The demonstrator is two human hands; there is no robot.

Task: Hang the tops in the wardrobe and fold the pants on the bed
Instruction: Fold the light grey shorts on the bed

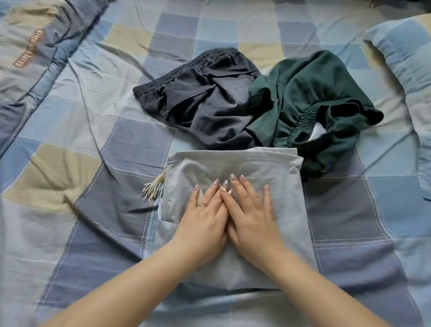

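In the head view, a light grey pair of pants (235, 177) is seen folded into a rectangle on the checked bed cover (83, 107); all places below are given relative to this folded piece. The left hand (203, 218) and the right hand (251, 211) are laid flat on its middle, fingers spread and pressed down, thumbs touching; nothing is gripped by either hand. A frayed cream tassel (152, 188) is seen at its left edge. Just beyond its far edge, a dark grey pair of shorts (202, 102) is lying crumpled and unfolded; beyond its far right corner, a dark green pair of shorts (305, 102) is also crumpled and is touching both the grey shorts and the folded piece. A pillow (407, 63) is placed well to the right.

The following risks are judged from here; if the hands are lifted too quickly, the top layer can spring open, because the cloth looks soft and thick at the fold; if the hands are slid apart with too much pressure, the piece can be dragged over the smooth cover and the edges can be skewed; the green shorts can be caught under the far right corner.

No container is visible in this view; no wardrobe and no tops are visible either, so that part of the task cannot be judged.
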